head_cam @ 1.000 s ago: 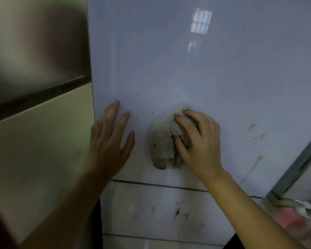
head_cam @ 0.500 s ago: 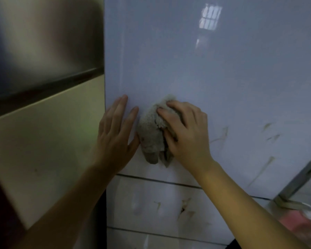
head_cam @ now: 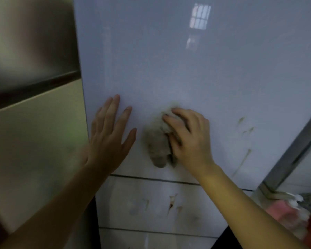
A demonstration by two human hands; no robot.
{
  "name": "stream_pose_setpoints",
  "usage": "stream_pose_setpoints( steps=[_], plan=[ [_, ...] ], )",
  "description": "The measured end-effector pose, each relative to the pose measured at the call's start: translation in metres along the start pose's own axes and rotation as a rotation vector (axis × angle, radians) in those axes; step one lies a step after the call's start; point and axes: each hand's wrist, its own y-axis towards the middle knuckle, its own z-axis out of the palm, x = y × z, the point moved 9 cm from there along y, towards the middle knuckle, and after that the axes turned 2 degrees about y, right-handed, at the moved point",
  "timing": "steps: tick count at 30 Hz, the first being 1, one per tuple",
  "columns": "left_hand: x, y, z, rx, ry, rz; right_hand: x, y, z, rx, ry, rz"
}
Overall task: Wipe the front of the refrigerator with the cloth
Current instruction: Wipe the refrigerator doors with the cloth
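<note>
Right hand (head_cam: pixel 190 139) pressing grey cloth (head_cam: pixel 157 141) on refrigerator front (head_cam: pixel 169 60), left hand (head_cam: pixel 109 135) flat beside

We see 2 bare hands and 2 bare forearms. The left hand (head_cam: pixel 108 139) shows us 4 slim fingers and a thumb, the right hand (head_cam: pixel 190 139) its knuckles and back. The nails look short to us. The left forearm (head_cam: pixel 61 203) and right forearm (head_cam: pixel 241 209) are slender; blur hides finer detail.

Bunched grey cloth (head_cam: pixel 157 142) against glossy, brown-streaked white refrigerator (head_cam: pixel 169 60) front.
</note>
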Motion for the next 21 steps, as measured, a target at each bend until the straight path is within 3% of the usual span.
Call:
stream_pose_setpoints(
  steps=[6, 15, 21],
  plan=[
    [-0.007, 0.004, 0.002, 0.008, 0.007, -0.043, -0.014, -0.008, -0.005, 0.009, -0.029, -0.009],
    [-0.047, 0.019, 0.002, 0.050, -0.040, 0.038, -0.129, -0.087, -0.091, -0.063, -0.119, 0.286],
    [-0.074, 0.036, 0.006, 0.032, -0.017, 0.079, -0.112, -0.050, -0.084, -0.103, -0.035, 0.259]
  ],
)
